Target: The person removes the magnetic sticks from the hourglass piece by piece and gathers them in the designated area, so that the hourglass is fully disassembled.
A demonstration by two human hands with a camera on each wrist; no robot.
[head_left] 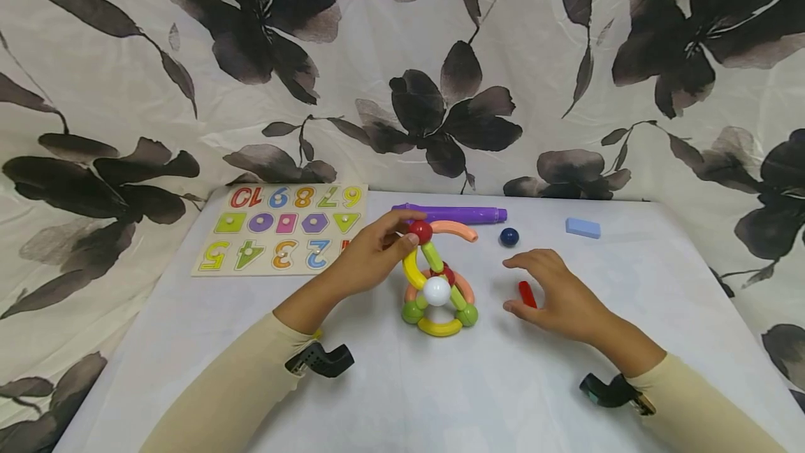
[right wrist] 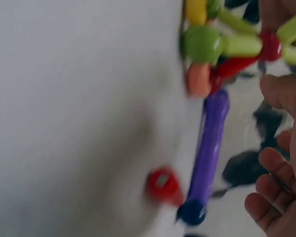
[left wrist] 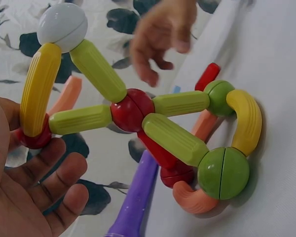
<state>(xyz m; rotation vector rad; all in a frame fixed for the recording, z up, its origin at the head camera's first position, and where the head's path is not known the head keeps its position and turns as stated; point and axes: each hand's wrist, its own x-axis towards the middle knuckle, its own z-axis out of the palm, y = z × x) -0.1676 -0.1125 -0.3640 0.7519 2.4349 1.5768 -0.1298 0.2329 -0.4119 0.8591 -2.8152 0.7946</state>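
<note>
A ball-and-stick building toy (head_left: 455,299) made of green, yellow, red and salmon sticks joined by coloured balls stands on the table. My left hand (head_left: 367,254) pinches the red ball (left wrist: 35,139) at its upper end between thumb and fingers. From that ball a curved salmon stick (head_left: 455,229) juts out, and a curved yellow stick (left wrist: 41,89) runs to the white ball (left wrist: 62,27). To the right, apart from the toy, my right hand (head_left: 562,299) hovers with fingers spread and holds nothing. Under it lies a short red stick (head_left: 527,294).
A dark blue ball (head_left: 509,237) rests beyond the right hand, with a light blue block (head_left: 583,228) farther right. Behind the toy lies a purple marker-like tube (head_left: 472,215). At back left is a number-and-shape puzzle board (head_left: 207,265). Floral cloth (head_left: 352,12) hangs behind the table.
</note>
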